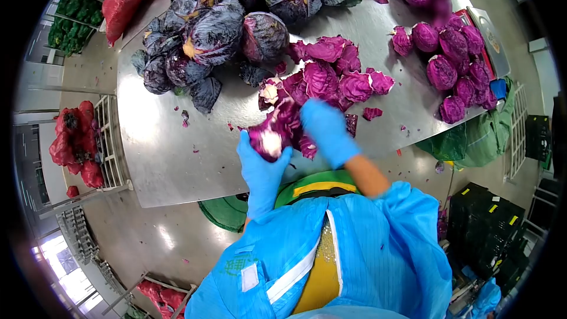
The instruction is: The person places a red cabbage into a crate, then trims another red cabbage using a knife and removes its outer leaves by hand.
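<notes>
Round purple cabbage with pale stem end (pixel 277 129), held over silver metal table (pixel 177 159).
Dark purple leafy cabbages (pixel 215 32) heaped left; blue-gloved left hand (pixel 263 168) grips held cabbage, likely steadying it; blue-gloved right hand (pixel 328 130) just beside, blurred, can't tell grip; crumpled magenta leaves (pixel 322 80); bright magenta round cabbages (pixel 453 47) right, seemingly kept separate.

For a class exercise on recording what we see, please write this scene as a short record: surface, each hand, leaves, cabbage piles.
surface: metal table
left hand: blue glove, holding a purple cabbage, pale stem end showing
right hand: blue glove, motion-blurred, beside that cabbage; grip unclear
loose leaves: heaped just beyond the hands
dark cabbages: piled far left
bright cabbages: grouped far right
</notes>
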{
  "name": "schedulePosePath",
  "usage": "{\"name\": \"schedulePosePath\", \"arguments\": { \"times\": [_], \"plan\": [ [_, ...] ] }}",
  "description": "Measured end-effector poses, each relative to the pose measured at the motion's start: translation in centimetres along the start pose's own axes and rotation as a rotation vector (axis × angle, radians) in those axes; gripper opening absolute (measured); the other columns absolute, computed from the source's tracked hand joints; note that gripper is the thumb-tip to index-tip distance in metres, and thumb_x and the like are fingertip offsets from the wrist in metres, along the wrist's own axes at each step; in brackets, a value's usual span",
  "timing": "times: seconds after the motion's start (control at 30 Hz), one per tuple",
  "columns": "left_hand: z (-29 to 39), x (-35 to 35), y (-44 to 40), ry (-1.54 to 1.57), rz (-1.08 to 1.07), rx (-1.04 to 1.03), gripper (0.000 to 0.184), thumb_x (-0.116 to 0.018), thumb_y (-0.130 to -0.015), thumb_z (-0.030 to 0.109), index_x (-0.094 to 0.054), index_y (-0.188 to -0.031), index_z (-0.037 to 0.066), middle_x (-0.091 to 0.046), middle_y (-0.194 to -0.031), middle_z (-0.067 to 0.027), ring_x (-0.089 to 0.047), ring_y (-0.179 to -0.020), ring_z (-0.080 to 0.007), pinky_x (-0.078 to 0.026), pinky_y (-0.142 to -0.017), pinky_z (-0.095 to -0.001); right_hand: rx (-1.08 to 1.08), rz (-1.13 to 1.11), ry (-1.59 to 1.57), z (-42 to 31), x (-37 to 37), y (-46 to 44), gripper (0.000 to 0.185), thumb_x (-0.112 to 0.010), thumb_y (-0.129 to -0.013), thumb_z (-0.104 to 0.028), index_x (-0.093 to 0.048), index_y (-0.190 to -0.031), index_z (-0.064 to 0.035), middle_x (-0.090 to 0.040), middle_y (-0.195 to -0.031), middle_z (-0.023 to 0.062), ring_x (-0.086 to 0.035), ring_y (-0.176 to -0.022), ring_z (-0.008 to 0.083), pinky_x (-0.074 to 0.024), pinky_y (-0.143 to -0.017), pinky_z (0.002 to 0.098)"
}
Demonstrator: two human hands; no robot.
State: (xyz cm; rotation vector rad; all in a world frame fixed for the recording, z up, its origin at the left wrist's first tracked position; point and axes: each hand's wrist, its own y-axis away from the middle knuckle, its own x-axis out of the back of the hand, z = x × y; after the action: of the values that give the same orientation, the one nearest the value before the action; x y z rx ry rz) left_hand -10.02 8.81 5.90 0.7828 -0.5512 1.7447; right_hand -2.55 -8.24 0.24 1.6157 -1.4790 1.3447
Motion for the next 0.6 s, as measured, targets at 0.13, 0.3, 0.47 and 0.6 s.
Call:
{"name": "schedulePosePath", "arguments": {
  "times": [0.13,0.3,0.47,0.6],
  "plan": [
    [-0.8,-0.8,1.6,0.052,0.077,-0.114,0.108,-0.089,-0.06,0.028,-0.026,-0.142,-0.003,-0.042,-0.129,-0.0238,-0.047,-0.119,-0.0377,-0.041,-0.1,-0.0443,-0.099,0.224,-0.308,0.3,3.0,-0.9,0.025,-0.054,-0.094,-0.031,-0.059,-0.085,-0.0081,-0.062,-0.077,0.0175,-0.062,-0.064,0.0385,-0.0507,-0.051,0.0452],
    [-2.7,-1.5,-0.7,0.344,0.015,-0.149,0.106,-0.089,-0.061,0.023,-0.027,-0.143,-0.002,-0.039,-0.136,-0.0204,-0.045,-0.122,-0.0337,-0.038,-0.105,-0.0421,-0.314,-0.145,-0.467,-2.3,4.2,-0.1,0.07,-0.076,-0.076,-0.047,-0.053,-0.127,-0.0052,-0.062,-0.095,0.0127,-0.064,-0.078,0.025,-0.0522,-0.068,0.0358],
    [-4.8,1.6,-2.1,0.334,-0.198,-0.334,0.112,-0.09,-0.058,0.022,-0.025,-0.147,0.003,-0.029,-0.147,-0.0178,-0.034,-0.135,-0.0299,-0.031,-0.111,-0.0419,-0.411,-0.246,-1.147,-1.0,2.1,-1.5,0.074,-0.082,-0.072,-0.039,-0.052,-0.129,-0.0034,-0.06,-0.092,0.0067,-0.055,-0.083,0.0157,-0.0489,-0.078,0.0304],
    [-4.2,0.5,-1.7,0.663,-0.152,0.13,0.105,-0.091,-0.06,0.025,-0.033,-0.143,0.0,-0.037,-0.145,-0.0184,-0.041,-0.131,-0.0285,-0.035,-0.11,-0.0393,-0.285,-0.32,-1.136,-2.6,3.1,-0.9,0.068,-0.085,-0.07,-0.036,-0.057,-0.124,-0.0053,-0.058,-0.099,0.0058,-0.056,-0.091,0.0158,-0.0474,-0.084,0.0316]
  ]
}}
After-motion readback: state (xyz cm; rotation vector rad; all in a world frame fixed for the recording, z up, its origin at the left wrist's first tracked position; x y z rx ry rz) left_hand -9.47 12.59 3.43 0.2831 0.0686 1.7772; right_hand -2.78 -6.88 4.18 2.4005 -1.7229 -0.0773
